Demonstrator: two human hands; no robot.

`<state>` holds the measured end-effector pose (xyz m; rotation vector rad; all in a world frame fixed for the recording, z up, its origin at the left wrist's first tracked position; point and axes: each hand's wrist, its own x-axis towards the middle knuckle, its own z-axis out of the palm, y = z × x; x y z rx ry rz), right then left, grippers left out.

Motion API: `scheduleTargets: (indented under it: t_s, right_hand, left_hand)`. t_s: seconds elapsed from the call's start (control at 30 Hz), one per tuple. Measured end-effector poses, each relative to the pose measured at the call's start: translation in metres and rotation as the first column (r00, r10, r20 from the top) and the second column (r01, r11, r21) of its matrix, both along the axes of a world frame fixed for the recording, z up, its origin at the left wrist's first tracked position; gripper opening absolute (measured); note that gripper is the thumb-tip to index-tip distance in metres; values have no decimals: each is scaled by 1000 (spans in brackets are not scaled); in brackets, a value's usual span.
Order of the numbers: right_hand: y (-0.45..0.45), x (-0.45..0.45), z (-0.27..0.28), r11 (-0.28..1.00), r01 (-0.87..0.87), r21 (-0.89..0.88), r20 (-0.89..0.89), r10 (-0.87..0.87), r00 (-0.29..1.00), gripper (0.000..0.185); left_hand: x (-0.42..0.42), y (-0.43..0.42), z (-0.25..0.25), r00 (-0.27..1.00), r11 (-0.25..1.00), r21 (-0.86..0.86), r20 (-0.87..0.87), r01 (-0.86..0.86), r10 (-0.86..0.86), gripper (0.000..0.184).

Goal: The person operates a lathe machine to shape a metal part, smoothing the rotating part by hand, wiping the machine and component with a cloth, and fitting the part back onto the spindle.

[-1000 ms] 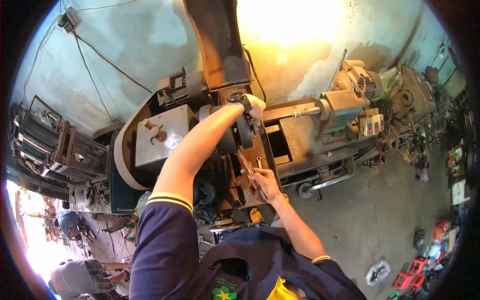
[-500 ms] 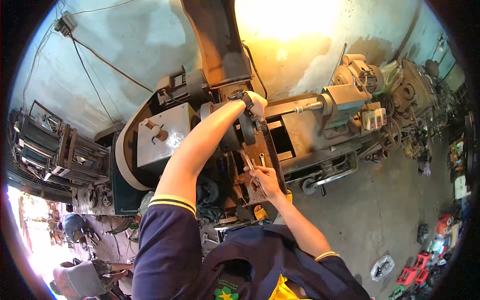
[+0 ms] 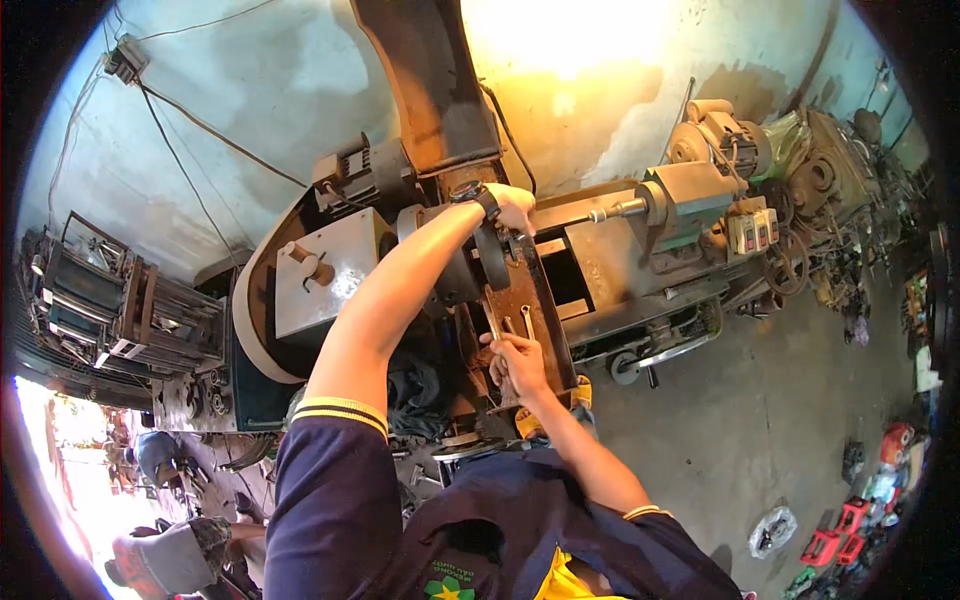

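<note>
My left hand (image 3: 515, 208), with a black watch (image 3: 472, 191) at the wrist, reaches over the lathe's round chuck (image 3: 490, 255). Its fingers curl down at the chuck's right face, and what they grip is hidden. Lower down, over the rusty chip tray (image 3: 535, 345), my right hand (image 3: 517, 368) is closed around a slim metal tool (image 3: 491, 322) that points up toward the chuck. The tool's exact kind is unclear. Just right of it a ring-ended spanner (image 3: 527, 318) lies on the tray.
The lathe's grey headstock (image 3: 330, 270) and motor (image 3: 365, 180) stand left. A tailstock (image 3: 620, 209) points in from the right, near a switch box (image 3: 752, 233). A person (image 3: 180, 555) is at lower left. Red tools (image 3: 835, 530) lie on the floor at right.
My right hand has shifted slightly left with the slim tool, away from the spanner on the tray. My left hand stays at the chuck. The view has tilted a little.
</note>
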<state>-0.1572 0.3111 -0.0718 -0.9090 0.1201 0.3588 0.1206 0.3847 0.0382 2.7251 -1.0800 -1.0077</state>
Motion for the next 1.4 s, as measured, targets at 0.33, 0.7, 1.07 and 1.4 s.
scheduleTargets:
  t_s: [0.33,0.7,1.07,1.4]
  right_hand:
    - [-93,-22,-32,588,-465,662,-63,662,747,26]
    - [-96,-26,-7,4,86,-996,79,442,893,31]
    - [-42,-19,33,262,159,-952,275,500,821,36]
    - [116,-9,-35,329,200,-923,373,635,676,27]
  left_hand:
    - [-3,0,6,999,998,-38,17,-49,49,40]
    - [-54,24,40,862,264,-866,-299,-426,408,37]
    - [-219,208,38,224,267,-942,221,-202,949,23]
    - [-313,194,19,23,364,-930,363,-60,931,24]
